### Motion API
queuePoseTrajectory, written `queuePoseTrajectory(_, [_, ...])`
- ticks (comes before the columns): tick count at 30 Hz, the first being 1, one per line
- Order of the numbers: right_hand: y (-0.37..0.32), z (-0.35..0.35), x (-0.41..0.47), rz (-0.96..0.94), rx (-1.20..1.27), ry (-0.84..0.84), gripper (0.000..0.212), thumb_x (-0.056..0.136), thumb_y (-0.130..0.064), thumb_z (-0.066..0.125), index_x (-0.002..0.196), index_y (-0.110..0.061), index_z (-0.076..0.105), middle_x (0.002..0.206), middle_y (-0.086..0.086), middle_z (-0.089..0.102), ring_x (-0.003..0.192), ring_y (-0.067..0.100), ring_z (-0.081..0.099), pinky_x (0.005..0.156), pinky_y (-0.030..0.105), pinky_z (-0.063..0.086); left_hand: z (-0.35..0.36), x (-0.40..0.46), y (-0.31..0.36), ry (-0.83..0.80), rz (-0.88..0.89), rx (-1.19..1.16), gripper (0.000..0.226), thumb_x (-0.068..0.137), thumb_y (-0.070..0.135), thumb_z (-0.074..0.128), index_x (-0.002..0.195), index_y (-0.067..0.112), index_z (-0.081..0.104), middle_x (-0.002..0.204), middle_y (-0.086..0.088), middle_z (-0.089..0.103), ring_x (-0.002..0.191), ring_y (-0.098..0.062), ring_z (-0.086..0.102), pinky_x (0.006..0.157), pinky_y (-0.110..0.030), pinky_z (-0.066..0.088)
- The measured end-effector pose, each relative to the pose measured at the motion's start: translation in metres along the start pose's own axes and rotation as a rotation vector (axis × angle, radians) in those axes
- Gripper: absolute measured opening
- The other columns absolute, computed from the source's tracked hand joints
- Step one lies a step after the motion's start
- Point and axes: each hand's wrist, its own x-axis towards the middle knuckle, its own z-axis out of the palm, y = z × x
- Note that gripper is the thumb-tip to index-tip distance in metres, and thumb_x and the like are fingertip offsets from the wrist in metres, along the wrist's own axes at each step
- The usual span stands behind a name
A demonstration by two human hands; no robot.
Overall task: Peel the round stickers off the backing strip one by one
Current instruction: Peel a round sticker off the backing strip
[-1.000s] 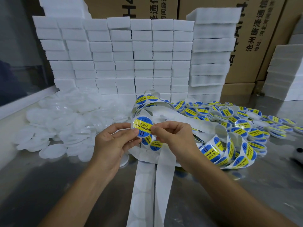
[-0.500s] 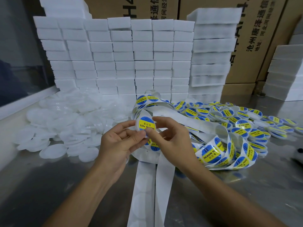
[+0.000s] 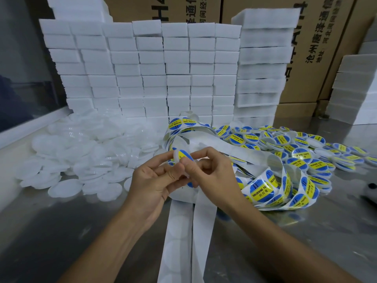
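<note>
A small white round lid carrying a blue and yellow round sticker is held up over the table, tilted so that only part of its face shows. My left hand grips it from the left and below. My right hand pinches it from the right, its thumb pressed against the sticker. The bare white backing strip hangs from under my hands toward me in two bands. The coiled part of the strip, with stickers on it, lies just right of my hands.
A heap of plain white lids lies to the left. Several stickered lids are spread out at the right. White foam blocks are stacked behind, in front of cardboard boxes. A dark object sits at the right edge.
The stickered lid faced me flat before; now it is tilted and half covered by my fingers. Both hands have closed in around it, with the right thumb pressed on the sticker.
</note>
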Motion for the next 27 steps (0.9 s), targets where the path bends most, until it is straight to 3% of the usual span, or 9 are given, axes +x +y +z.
queuePoseTrajectory(3, [0.0014,-0.0019,0.0033,0.035,0.031,0.057,0.045,0.078,-0.051,0.074,0.082,-0.008,0.058,0.066,0.022,0.066,0.053,0.027,0.06,0.051,0.043,0.051,0.0007,-0.0027,-0.0005,-0.061,-0.005,0.065,0.035,0.057,0.02,0.078,0.092,0.016,0.079,0.077,-0.015,0.073,0.071,-0.023,0.072,0.064,-0.028,0.058])
queuePoseTrajectory(6, [0.0039,-0.0046,0.0065,0.022,0.046,0.076,0.042,0.089,-0.039,0.067,0.078,-0.001,0.054,0.059,0.012,0.068,0.044,0.021,0.062,0.044,0.031,0.049,-0.0006,-0.0029,0.0001,-0.095,-0.022,0.138,0.04,0.057,0.022,0.079,0.096,0.018,0.079,0.087,-0.025,0.07,0.076,-0.025,0.072,0.064,-0.028,0.059])
queuePoseTrajectory(11, [0.0031,-0.0032,0.0017,-0.007,-0.006,0.035,0.044,0.074,-0.058,0.071,0.083,-0.017,0.059,0.059,0.013,0.067,0.05,0.03,0.061,0.048,0.037,0.052,-0.0027,-0.002,-0.0007,-0.077,-0.011,0.217,0.044,0.06,0.029,0.077,0.103,0.017,0.077,0.103,-0.039,0.059,0.082,-0.027,0.07,0.063,-0.028,0.057])
queuePoseTrajectory(15, [0.0,-0.0049,0.0043,-0.029,0.032,0.104,0.041,0.089,-0.041,0.065,0.073,-0.004,0.057,0.054,0.006,0.065,0.042,0.016,0.06,0.039,0.022,0.046,-0.0057,-0.0015,-0.0013,-0.096,-0.033,0.22,0.039,0.067,0.025,0.071,0.104,0.015,0.075,0.099,-0.027,0.07,0.082,-0.025,0.071,0.059,-0.027,0.057])
queuePoseTrajectory(17, [-0.0019,-0.0062,0.0059,-0.051,0.044,0.08,0.027,0.094,-0.029,0.063,0.08,-0.006,0.063,0.059,0.005,0.068,0.046,0.02,0.064,0.042,0.023,0.049,-0.0067,0.0,-0.0025,-0.053,-0.054,0.165,0.037,0.066,0.025,0.071,0.1,0.012,0.075,0.095,-0.019,0.073,0.078,-0.021,0.071,0.056,-0.027,0.056])
queuePoseTrajectory(19, [-0.0025,-0.0068,0.0055,-0.074,0.076,-0.019,0.01,0.091,-0.02,0.068,0.099,-0.013,0.068,0.071,0.01,0.071,0.056,0.029,0.067,0.048,0.03,0.056,-0.0069,0.0017,-0.0037,0.016,-0.063,0.124,0.028,0.068,0.026,0.069,0.091,0.01,0.076,0.09,-0.014,0.074,0.074,-0.02,0.069,0.054,-0.026,0.054])
queuePoseTrajectory(21, [-0.0016,-0.0056,0.0037,-0.057,0.05,-0.136,0.035,0.082,-0.014,0.078,0.114,-0.019,0.066,0.086,0.013,0.071,0.063,0.033,0.068,0.059,0.042,0.061,-0.0078,0.0036,-0.0039,0.093,-0.061,0.098,0.017,0.072,0.026,0.067,0.078,0.013,0.077,0.083,-0.011,0.073,0.068,-0.017,0.068,0.052,-0.024,0.053])
queuePoseTrajectory(23, [-0.0014,-0.0049,0.0038,0.002,0.07,-0.21,0.043,0.078,-0.011,0.081,0.116,-0.021,0.062,0.091,0.012,0.072,0.067,0.031,0.071,0.065,0.043,0.061,-0.0091,0.005,-0.0029,0.153,-0.058,0.116,0.017,0.073,0.029,0.067,0.071,0.015,0.078,0.079,-0.01,0.073,0.064,-0.015,0.067,0.05,-0.023,0.052])
queuePoseTrajectory(27, [-0.0012,-0.0076,0.0065,0.04,0.177,-0.18,0.004,0.095,-0.015,0.063,0.094,-0.014,0.058,0.072,0.011,0.074,0.055,0.026,0.071,0.047,0.026,0.052,-0.0079,0.0043,-0.0032,0.131,-0.067,0.171,0.022,0.073,0.034,0.068,0.075,0.014,0.078,0.082,-0.011,0.074,0.067,-0.015,0.068,0.049,-0.022,0.049])
